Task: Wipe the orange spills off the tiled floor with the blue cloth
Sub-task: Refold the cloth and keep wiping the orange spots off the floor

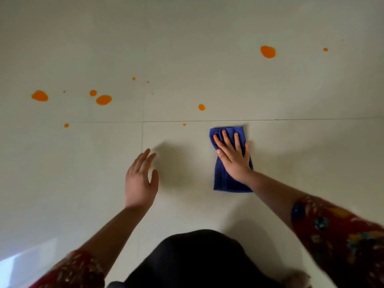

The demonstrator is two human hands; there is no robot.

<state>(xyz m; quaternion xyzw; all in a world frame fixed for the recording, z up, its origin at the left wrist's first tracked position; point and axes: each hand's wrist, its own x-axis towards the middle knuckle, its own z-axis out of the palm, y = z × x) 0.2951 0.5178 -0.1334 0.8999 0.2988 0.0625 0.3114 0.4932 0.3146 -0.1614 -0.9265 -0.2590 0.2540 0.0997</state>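
Right hand (233,156): fingers spread, palm flat, pressing down on the blue cloth (223,180). No pinch or curl round the fabric. The cloth is folded to a narrow strip on the tiled floor (187,59), running from past the fingertips back under the wrist.

Left hand (141,179): fingers straight and close together, holding nothing. Its shadow falls just to the right, so probably raised off the floor; contact cannot be confirmed. A small orange fleck (150,166) shows just beside its fingers.

Orange spills: none under the cloth that I can see.
- small dot (184,124) and round spot (201,107), ahead-left of the right hand, nearest
- large blob (268,51), well ahead of the right hand
- cluster (104,99), ahead-left of the left hand

Judged: wiping barely begun.

Risks:
- Cloth is held by palm pressure alone, so on a long push it could bunch or slide out from under the hand.
- One pass over a big blob may drag it into a streak.
- The grout line (291,119) lies just ahead of the right fingertips, and liquid pushed across could lodge there.
- The left hand, if it comes down, may land in the fleck and smear it.
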